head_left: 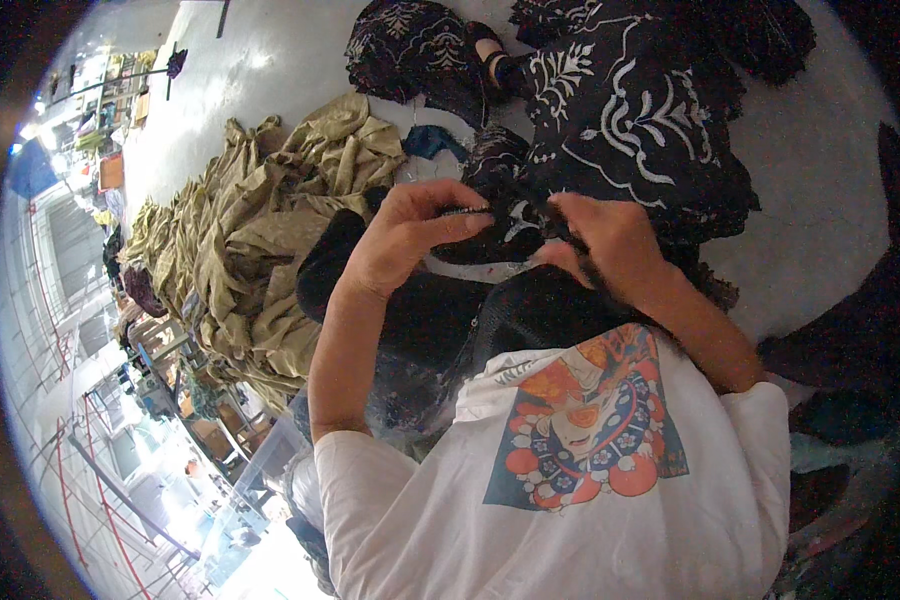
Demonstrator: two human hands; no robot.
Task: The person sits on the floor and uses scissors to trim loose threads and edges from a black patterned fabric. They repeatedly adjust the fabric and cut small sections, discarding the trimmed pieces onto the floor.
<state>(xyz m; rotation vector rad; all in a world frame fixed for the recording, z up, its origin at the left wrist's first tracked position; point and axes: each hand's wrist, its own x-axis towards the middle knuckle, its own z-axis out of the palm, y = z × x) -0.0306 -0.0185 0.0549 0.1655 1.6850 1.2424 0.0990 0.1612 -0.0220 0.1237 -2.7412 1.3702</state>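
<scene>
My left hand (420,232) is closed in a pinch, with a dark fabric edge between thumb and fingers. Opposite it, my right hand (610,245) is closed on a bunched dark strip that runs along the fingers. Between the two hands lies black patterned fabric (520,215) with white leafy motifs, just above my lap. Part of it is hidden by my fingers. More black fabric with white scrollwork (660,130) spreads over the floor beyond my hands, and it seems to join the piece I hold, though the overlap makes this hard to tell.
A big heap of olive-gold fabric (270,250) lies on the floor to the left. Another bundle of black patterned fabric (410,50) sits at the top. A small dark blue scrap (432,142) lies between them. Shelves and cluttered tables stand at the far left.
</scene>
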